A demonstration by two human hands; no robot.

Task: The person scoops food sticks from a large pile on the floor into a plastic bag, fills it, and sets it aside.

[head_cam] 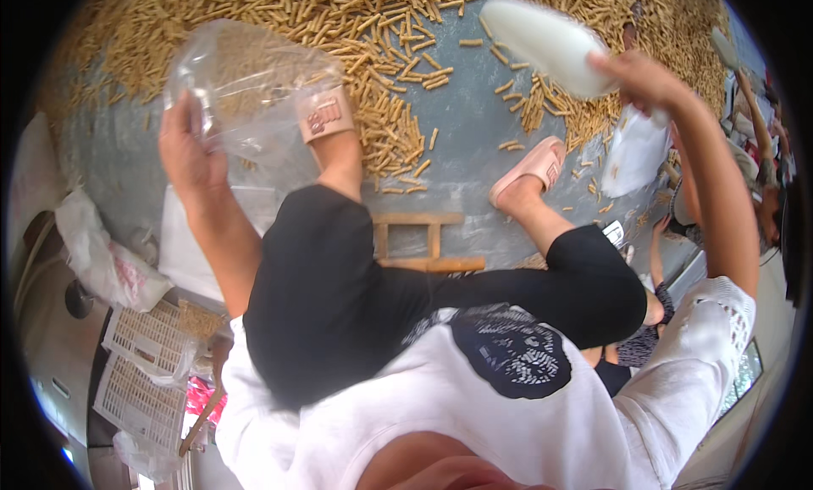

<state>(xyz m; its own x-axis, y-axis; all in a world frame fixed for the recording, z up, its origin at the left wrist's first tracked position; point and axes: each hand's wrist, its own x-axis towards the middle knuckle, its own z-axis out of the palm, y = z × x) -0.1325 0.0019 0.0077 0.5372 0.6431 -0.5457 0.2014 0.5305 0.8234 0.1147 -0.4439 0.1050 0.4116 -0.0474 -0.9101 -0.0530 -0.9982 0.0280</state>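
My left hand point(194, 140) holds a clear plastic bag point(254, 86) by its edge, above my pink slide sandal. Whether the bag has anything in it I cannot tell. In my right hand point(635, 77) is a whitish, flat, rounded plastic scoop or board point(540, 42), raised and blurred. Short tan stick-shaped pieces point(394, 121) lie heaped and scattered on the grey floor surface beyond and between my feet. Beneath my right hand, a white sheet or bag point(635, 153) rests beside some of the pieces.
A low wooden stool frame point(419, 220) stands between my legs. At left are a white panel point(190, 242), a filled white sack point(111, 255) and white slatted plastic crates point(143, 388). Other people sit close on the right, one arm point(752, 109) raised with a similar whitish tool.
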